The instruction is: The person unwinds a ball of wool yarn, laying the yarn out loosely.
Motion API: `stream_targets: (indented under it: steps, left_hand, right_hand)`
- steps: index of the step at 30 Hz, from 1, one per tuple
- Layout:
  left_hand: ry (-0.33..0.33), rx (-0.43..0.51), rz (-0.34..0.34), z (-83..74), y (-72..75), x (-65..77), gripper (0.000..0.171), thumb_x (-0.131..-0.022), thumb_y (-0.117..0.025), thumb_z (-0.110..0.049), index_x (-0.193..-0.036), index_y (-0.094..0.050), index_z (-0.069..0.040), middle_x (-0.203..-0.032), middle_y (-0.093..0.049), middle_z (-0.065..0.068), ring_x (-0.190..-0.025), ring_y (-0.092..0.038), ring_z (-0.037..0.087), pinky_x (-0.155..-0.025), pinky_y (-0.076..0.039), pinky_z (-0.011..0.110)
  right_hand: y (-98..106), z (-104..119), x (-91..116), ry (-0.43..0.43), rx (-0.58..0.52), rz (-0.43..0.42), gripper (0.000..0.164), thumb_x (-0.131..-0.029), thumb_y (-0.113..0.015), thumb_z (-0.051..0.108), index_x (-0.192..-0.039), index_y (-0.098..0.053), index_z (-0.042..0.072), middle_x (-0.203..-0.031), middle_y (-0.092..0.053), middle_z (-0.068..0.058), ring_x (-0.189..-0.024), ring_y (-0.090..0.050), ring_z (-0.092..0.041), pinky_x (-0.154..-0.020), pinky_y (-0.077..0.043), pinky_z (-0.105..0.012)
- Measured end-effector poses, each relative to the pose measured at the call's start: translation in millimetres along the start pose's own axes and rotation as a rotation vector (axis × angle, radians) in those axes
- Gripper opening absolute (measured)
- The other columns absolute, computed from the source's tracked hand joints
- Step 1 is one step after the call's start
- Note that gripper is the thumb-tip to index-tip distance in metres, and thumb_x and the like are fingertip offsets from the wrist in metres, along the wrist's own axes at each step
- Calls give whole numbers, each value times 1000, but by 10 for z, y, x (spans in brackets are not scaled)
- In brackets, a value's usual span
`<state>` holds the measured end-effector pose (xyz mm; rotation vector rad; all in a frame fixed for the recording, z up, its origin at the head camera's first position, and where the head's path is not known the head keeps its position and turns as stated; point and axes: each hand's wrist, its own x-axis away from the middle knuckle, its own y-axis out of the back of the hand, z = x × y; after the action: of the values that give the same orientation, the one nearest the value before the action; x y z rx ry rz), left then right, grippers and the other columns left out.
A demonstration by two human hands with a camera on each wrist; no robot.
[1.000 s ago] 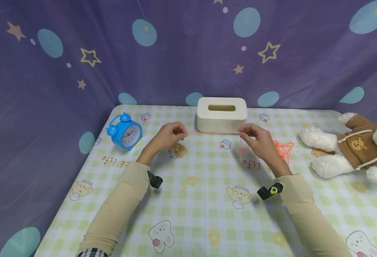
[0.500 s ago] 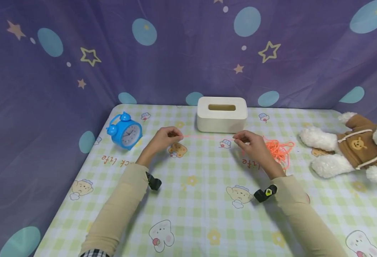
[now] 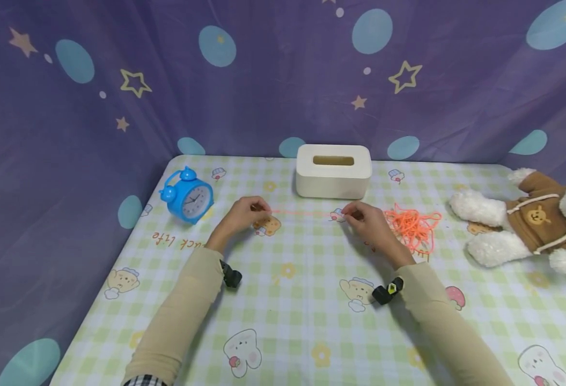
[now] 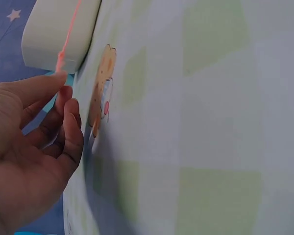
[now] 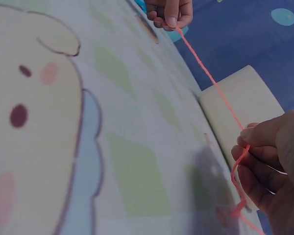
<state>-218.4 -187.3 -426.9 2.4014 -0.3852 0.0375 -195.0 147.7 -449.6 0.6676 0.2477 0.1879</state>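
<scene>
A thin strand of coral-orange yarn (image 5: 209, 75) runs straight from one hand to the other, above the tablecloth. My left hand (image 3: 244, 215) pinches its end between thumb and index finger; a small knot-like lump shows beside the fingertips in the left wrist view. Thumb and index finger of my right hand (image 3: 372, 226) pinch the strand further along, its other fingers loosely bent. Below the right fingers the yarn hangs slack, with a small lump in it in the right wrist view. A loose tangle of the same yarn (image 3: 414, 228) lies on the table just right of the right hand.
Behind the hands stands a white tissue box (image 3: 333, 186) with a slot on top. A blue alarm clock (image 3: 186, 197) is at the left. At the right lies a white plush bear (image 3: 538, 217) in a brown hoodie. A purple curtain (image 3: 283, 80) hangs behind the table.
Both hands have come nearer the person, away from the tissue box, with the yarn still stretched between them. The right hand has also shifted left, leaving more of the tangle in sight.
</scene>
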Motion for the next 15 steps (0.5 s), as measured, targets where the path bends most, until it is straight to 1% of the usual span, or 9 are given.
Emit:
stream_targets:
  steps: [4, 8, 12, 15]
  left_hand:
    - [12, -9, 10, 21, -6, 11, 11, -92, -65, -23, -92, -68, -12, -87, -66, 6, -75, -58, 21, -64, -48, 31]
    - [8, -25, 26, 45, -1, 14, 11, -93, -65, -23, -91, -68, -13, -85, -65, 6, -73, -57, 20, -62, -47, 30]
    - [3, -41, 43, 69, -2, 2, 11, -92, -66, -23, -91, -68, -12, -84, -65, 6, -72, -58, 19, -63, -48, 29]
    - [19, -69, 49, 57, -8, -1, 10, -92, -66, -23, -91, -68, -12, -82, -64, 5, -69, -58, 18, -62, -48, 28]
  right_hand:
    - [-48, -31, -5, -36, -8, 18, 8, -91, -65, 11, -98, -67, 8, -90, -68, -7, -78, -60, -17, -68, -50, -29]
    - [-79, -43, -8, -63, -1, 30, 9, -91, -66, 14, -98, -66, 9, -91, -68, -6, -78, -58, -17, -68, -48, -29]
    - [-98, -52, -10, -55, 17, 32, 8, -91, -66, 11, -99, -67, 9, -91, -68, -6, -77, -56, -18, -69, -47, -30]
    - [-117, -60, -16, -51, 20, 32, 8, -90, -66, 9, -98, -67, 9, -91, -68, -7, -78, -56, -18, -70, -47, -31]
